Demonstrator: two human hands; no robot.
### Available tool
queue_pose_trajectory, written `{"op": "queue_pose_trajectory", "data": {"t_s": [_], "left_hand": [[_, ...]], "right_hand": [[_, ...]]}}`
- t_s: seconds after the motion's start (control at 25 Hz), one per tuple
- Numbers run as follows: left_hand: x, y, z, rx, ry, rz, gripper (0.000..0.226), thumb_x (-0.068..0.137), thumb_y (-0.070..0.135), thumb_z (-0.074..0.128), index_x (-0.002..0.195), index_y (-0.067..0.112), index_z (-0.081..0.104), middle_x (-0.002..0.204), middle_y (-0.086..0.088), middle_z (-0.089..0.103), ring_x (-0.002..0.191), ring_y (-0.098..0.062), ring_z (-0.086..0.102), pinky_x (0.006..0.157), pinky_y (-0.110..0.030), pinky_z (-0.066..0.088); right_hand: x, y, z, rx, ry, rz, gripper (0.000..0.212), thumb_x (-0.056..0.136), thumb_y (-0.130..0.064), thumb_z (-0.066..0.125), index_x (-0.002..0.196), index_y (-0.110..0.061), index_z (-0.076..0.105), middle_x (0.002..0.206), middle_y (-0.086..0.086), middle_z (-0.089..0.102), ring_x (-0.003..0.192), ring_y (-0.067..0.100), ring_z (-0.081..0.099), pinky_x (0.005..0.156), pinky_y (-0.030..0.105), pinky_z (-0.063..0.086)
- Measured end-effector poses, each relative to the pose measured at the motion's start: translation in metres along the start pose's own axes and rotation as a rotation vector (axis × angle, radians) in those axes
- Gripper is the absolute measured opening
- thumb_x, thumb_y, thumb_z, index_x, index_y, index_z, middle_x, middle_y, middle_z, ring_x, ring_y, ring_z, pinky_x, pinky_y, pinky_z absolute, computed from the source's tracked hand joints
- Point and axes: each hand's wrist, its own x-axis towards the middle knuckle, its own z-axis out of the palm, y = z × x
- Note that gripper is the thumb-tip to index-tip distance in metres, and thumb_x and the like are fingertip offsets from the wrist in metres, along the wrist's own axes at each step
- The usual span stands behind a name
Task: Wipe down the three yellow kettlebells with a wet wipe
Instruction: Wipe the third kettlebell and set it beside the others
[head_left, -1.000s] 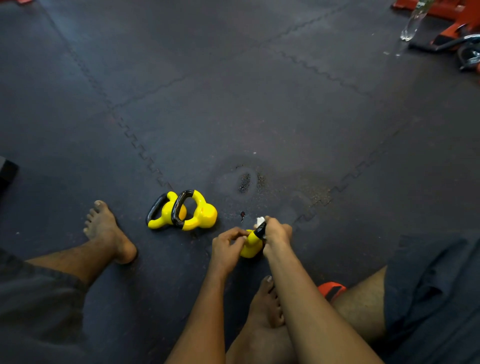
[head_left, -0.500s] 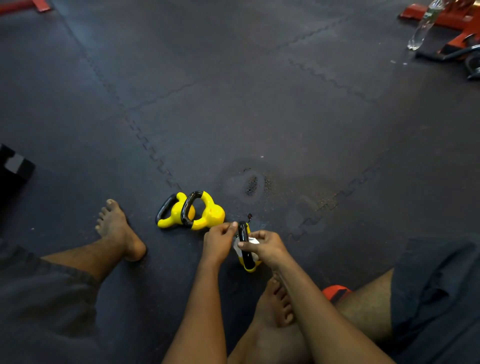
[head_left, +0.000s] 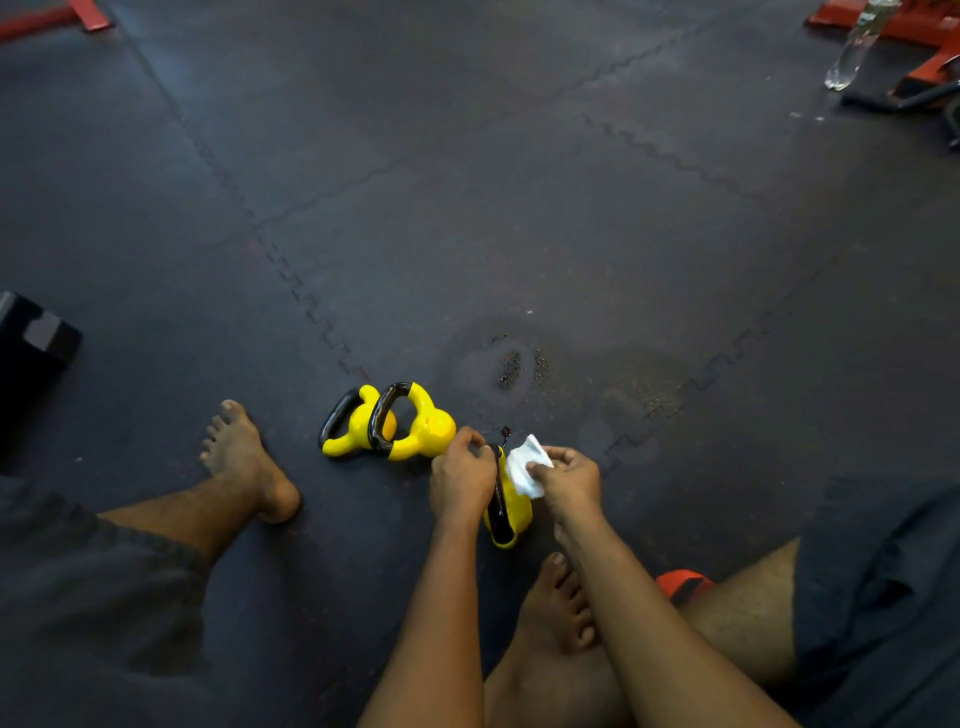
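Two yellow kettlebells with black-topped handles lie side by side on the dark floor mat, the left kettlebell (head_left: 349, 423) and the second kettlebell (head_left: 423, 426). A third yellow kettlebell (head_left: 511, 512) is held between my hands in front of my foot. My left hand (head_left: 461, 480) grips its black handle side. My right hand (head_left: 569, 483) pinches a white wet wipe (head_left: 524, 465) against the kettlebell's upper part. Much of that kettlebell is hidden by my hands.
My bare left foot (head_left: 244, 457) lies left of the kettlebells, my right foot (head_left: 558, 603) under my arms. A worn patch (head_left: 511, 366) marks the mat. A black box (head_left: 31, 343) sits at the left edge. A clear bottle (head_left: 852, 52) and red equipment (head_left: 914, 31) stand far right.
The held kettlebell has been turned so its black handle faces me, and the wipe has come up onto its upper right side. The other two kettlebells have not moved.
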Motion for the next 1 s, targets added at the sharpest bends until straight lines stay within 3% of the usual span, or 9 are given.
{"op": "queue_pose_trajectory", "data": {"t_s": [0.08, 0.16, 0.24, 0.36, 0.6, 0.76, 0.88, 1.0], "left_hand": [[-0.005, -0.001, 0.001, 0.018, 0.017, 0.019, 0.013, 0.093, 0.028, 0.046, 0.098, 0.028, 0.059, 0.105, -0.016, 0.065, 0.097, -0.037, 0.058, 0.073, -0.034, 0.045], [-0.010, -0.004, 0.004, -0.002, 0.013, 0.055, 0.017, 0.098, 0.034, 0.042, 0.102, 0.027, 0.058, 0.106, -0.016, 0.064, 0.098, -0.038, 0.058, 0.076, -0.038, 0.048], [-0.014, -0.009, 0.007, -0.021, 0.000, 0.100, 0.022, 0.100, 0.039, 0.040, 0.103, 0.026, 0.057, 0.104, -0.015, 0.064, 0.097, -0.037, 0.058, 0.078, -0.041, 0.050], [-0.012, -0.016, 0.009, -0.068, 0.012, 0.150, 0.023, 0.101, 0.041, 0.040, 0.103, 0.028, 0.058, 0.096, -0.012, 0.065, 0.089, -0.031, 0.061, 0.073, -0.041, 0.051], [0.011, -0.027, 0.003, -0.076, 0.024, 0.177, 0.025, 0.102, 0.037, 0.044, 0.096, 0.021, 0.062, 0.076, -0.004, 0.060, 0.066, -0.016, 0.054, 0.057, -0.030, 0.034], [0.017, -0.038, -0.002, -0.102, -0.020, 0.203, 0.023, 0.101, 0.039, 0.045, 0.099, 0.027, 0.065, 0.077, 0.000, 0.063, 0.066, -0.010, 0.056, 0.055, -0.024, 0.041], [0.015, -0.042, -0.004, -0.130, -0.097, 0.265, 0.022, 0.100, 0.039, 0.049, 0.103, 0.030, 0.069, 0.089, 0.008, 0.071, 0.082, -0.004, 0.064, 0.066, -0.018, 0.046], [0.015, -0.043, -0.011, -0.181, -0.180, 0.346, 0.022, 0.099, 0.037, 0.054, 0.104, 0.027, 0.074, 0.093, 0.011, 0.074, 0.088, 0.002, 0.067, 0.074, -0.018, 0.051]], "right_hand": [[0.009, -0.003, -0.006, -0.153, 0.135, -0.065, 0.023, 0.076, 0.004, 0.065, 0.094, -0.008, 0.073, 0.089, 0.013, 0.075, 0.079, 0.025, 0.070, 0.073, 0.034, 0.058], [0.013, -0.008, -0.003, -0.369, 0.112, -0.186, 0.026, 0.079, -0.001, 0.063, 0.096, -0.015, 0.076, 0.094, 0.007, 0.076, 0.086, 0.021, 0.069, 0.072, 0.026, 0.052], [0.014, -0.012, 0.008, -0.536, -0.068, -0.331, 0.029, 0.085, -0.005, 0.062, 0.107, -0.018, 0.076, 0.104, 0.002, 0.075, 0.095, 0.017, 0.068, 0.077, 0.021, 0.050], [0.013, -0.009, 0.015, -0.648, -0.336, -0.437, 0.039, 0.090, -0.002, 0.054, 0.122, -0.020, 0.069, 0.120, 0.003, 0.070, 0.112, 0.017, 0.063, 0.095, 0.024, 0.049], [0.010, 0.017, 0.006, -0.678, -0.299, -0.391, 0.042, 0.094, -0.007, 0.055, 0.131, -0.025, 0.059, 0.121, 0.009, 0.068, 0.100, 0.018, 0.066, 0.075, 0.013, 0.041], [0.020, 0.010, 0.014, -0.676, -0.371, -0.332, 0.040, 0.094, -0.008, 0.054, 0.131, -0.023, 0.062, 0.122, 0.009, 0.068, 0.108, 0.023, 0.064, 0.086, 0.024, 0.048], [0.030, 0.002, 0.015, -0.541, -0.452, -0.118, 0.029, 0.088, -0.005, 0.057, 0.112, -0.015, 0.072, 0.107, 0.013, 0.072, 0.097, 0.026, 0.067, 0.083, 0.039, 0.056], [0.037, -0.013, 0.006, -0.517, -0.547, -0.006, 0.018, 0.082, -0.002, 0.058, 0.088, -0.015, 0.069, 0.083, 0.009, 0.067, 0.068, 0.016, 0.059, 0.060, 0.029, 0.048]]}}
